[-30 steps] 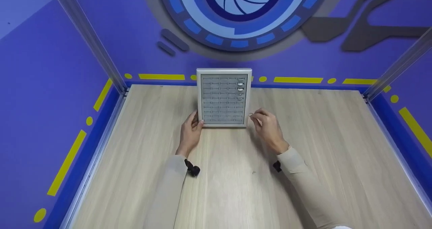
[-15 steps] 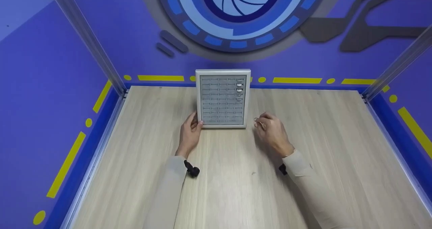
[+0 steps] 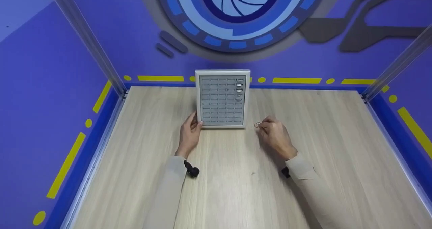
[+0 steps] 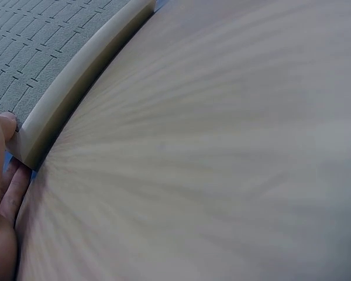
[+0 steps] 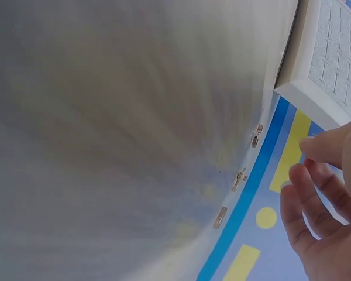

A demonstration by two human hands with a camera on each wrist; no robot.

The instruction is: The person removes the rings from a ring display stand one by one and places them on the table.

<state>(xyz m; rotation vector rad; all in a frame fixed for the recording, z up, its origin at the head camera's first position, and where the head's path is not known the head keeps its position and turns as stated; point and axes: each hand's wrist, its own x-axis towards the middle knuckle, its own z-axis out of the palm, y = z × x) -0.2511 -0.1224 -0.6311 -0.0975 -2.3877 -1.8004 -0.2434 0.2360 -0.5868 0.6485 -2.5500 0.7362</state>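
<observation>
While left fingers (image 3: 192, 117) grip the tray (image 3: 218, 104), right fingers (image 3: 266, 120) have withdrawn, pinching a ring (image 3: 257, 124).

No lettering, brand or number is readable on the slotted board (image 3: 222, 104) gripped by the left hand (image 3: 190, 136); none on the patterned wall (image 3: 303, 63) beyond the right hand (image 3: 276, 136)

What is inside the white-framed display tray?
The white-framed display tray holds a grey slotted insert, with a few small shiny pieces at upper right in the head view. Any parts sunk into the slots are covered and cannot be seen.
</observation>
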